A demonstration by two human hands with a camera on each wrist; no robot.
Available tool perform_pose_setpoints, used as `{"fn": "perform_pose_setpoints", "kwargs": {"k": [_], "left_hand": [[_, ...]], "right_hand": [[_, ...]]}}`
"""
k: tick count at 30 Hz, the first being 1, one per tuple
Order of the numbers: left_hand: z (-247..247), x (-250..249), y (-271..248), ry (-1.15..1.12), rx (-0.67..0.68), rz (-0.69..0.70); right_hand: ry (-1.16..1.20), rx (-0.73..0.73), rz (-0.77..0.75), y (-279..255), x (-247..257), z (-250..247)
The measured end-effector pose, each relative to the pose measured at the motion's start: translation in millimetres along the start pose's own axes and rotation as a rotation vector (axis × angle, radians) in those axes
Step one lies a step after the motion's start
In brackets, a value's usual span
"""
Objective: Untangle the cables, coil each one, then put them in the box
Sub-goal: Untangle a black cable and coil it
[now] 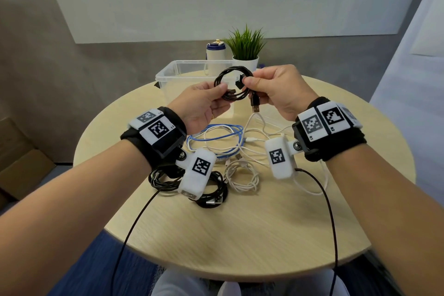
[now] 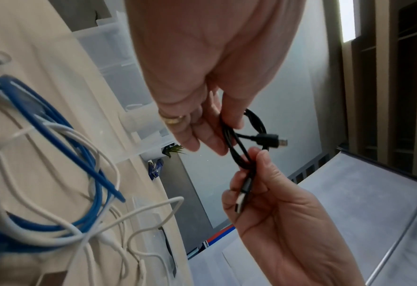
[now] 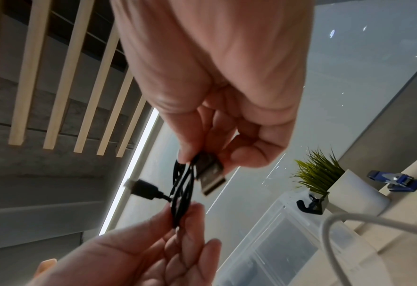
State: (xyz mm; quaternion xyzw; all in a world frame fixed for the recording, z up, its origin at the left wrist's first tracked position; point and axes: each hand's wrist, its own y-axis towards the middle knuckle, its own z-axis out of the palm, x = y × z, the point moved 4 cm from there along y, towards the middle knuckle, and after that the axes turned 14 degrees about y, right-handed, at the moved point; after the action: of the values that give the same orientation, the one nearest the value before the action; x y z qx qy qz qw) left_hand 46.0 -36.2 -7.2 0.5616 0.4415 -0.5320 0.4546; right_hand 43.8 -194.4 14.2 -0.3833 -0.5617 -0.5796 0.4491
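Observation:
A black cable coil (image 1: 231, 79) hangs in the air between both hands, just in front of the clear plastic box (image 1: 168, 72). My left hand (image 1: 222, 94) pinches the coil's lower left side. My right hand (image 1: 247, 84) pinches its right side, and the USB-A plug (image 1: 255, 105) hangs below those fingers. In the left wrist view the small plug (image 2: 273, 142) sticks out of the coil (image 2: 234, 147). The right wrist view shows the USB-A plug (image 3: 210, 176) against my right fingers (image 3: 188, 152). On the table lie a blue cable (image 1: 216, 134), white cables (image 1: 242, 175) and black coils (image 1: 211, 187).
The round wooden table (image 1: 264, 223) carries a potted plant (image 1: 246, 55) and a white-and-blue bottle (image 1: 215, 54) behind the box. A cardboard box (image 1: 19, 163) stands on the floor at the left. Thin black leads run from both wrist cameras over the table's near edge.

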Motion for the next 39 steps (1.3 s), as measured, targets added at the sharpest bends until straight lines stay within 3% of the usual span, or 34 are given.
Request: {"fn": "perform_pose_setpoints", "kwargs": {"k": [6,16,23,30,34,39], "left_hand": [[5.7,-7.6,-1.3,-0.022,0.017,-0.007],[12.9,-15.2,-8.6,0.163,0.138,0.078],[5.0,-7.6,-8.8,0.230,0.022,0.117],[0.8,-14.2,-7.4,0.444,-0.083,0.215],[5.0,-11.5,-6.1,0.512,0.025,0.080],[2.3,-7.2,-5.8,0.440,0.033,0.020]], "right_hand": [[0.107,0.067,0.062,-4.8,-3.2,8.4],[0.214,-0.055,0.071,-1.1,-4.0,2.2],[0.213,-0.034,0.059,-1.4,-5.0,-0.1],[-0.027,0.049,0.005,-3.0,-11.7,3.6],[-0.114,0.110,-0.030,-6.7,-12.2,9.4],[-0.114,0.174,-0.019,-8.7,-16.2,11.4]]}}
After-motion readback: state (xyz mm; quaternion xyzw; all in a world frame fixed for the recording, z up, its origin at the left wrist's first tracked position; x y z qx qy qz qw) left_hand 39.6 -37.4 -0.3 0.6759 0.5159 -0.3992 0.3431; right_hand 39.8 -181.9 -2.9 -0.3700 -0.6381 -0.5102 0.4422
